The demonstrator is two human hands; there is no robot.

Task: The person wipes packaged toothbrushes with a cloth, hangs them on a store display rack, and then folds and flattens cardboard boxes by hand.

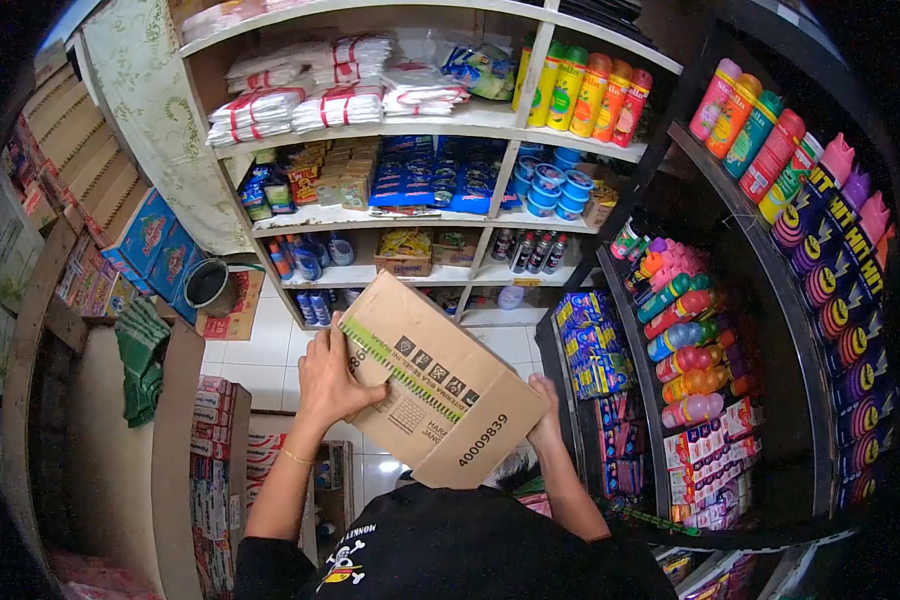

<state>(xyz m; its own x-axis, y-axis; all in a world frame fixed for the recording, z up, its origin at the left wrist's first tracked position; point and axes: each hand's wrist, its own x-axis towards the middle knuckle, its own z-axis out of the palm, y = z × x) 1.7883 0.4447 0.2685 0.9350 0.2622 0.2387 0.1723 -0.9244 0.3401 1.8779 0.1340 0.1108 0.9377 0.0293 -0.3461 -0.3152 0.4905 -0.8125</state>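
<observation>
A brown cardboard box (500, 385) is held tilted in front of my chest, between both hands. It carries printed black symbols, the number 40009839 and a green striped band along one side. My left hand (327, 385) grips its left end, with the thumb lying across the printed face. At the opposite end, my right hand (546, 414) presses against the box's right edge; most of its fingers are hidden behind the cardboard. I cannot see what is inside the box.
White shelves (430, 128) ahead hold wrapped white bundles, spray cans (595, 95) and blue tubs (547, 190). A dark rack (660, 420) of bottles and packs stands on the right. To the left are a black bucket (210, 287), a green cloth (142, 360) and stacked small boxes (213, 450).
</observation>
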